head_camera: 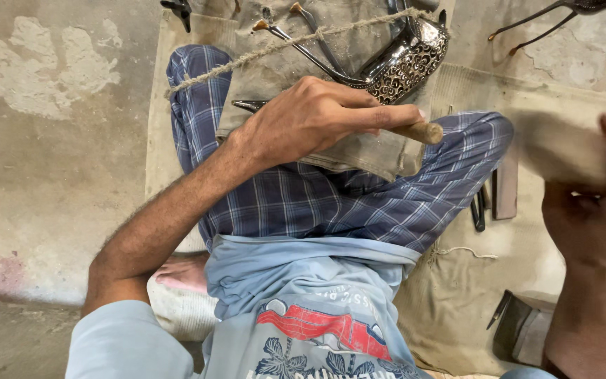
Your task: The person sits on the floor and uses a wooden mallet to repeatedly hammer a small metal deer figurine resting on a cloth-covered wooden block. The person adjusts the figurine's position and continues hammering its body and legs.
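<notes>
1. Person sits cross-legged on the floor [50,175], on a tan mat [457,295], in blue checked trousers with a folded canvas cloth [359,151] draped over the lap.
2. The left hand [317,119] is curled shut around a wooden-handled tool [422,131]. Only the light stub of the handle pokes out past the fingertips, so I can't tell what kind of tip it has.
3. The right hand [594,203] is clamped on a pale wooden block [562,147], thumb on top. It's blurred, so I can't say how exactly the fingers wrap it.
4. The workpiece is an ornate metal piece [405,63], shiny with dark scrollwork. It rests on the canvas at the far edge of the lap, just beyond the left hand, with thin metal rods [310,52] running off it and a jute rope [268,49] stretched across it.
5. Handling guess: the metal piece looks rigid and fairly heavy, with a slick polished surface, and the patterned face probably scratches or dents easily. I'd hold it by the plain edges or the rods, not the decorated face.
6. The block looks solid and easy to hold; the tool handle is short, so it needs a full fist.
7. More bits sit on the mat by the right knee: a flat bar [506,189] and a dark wedge-shaped block [520,330].
</notes>
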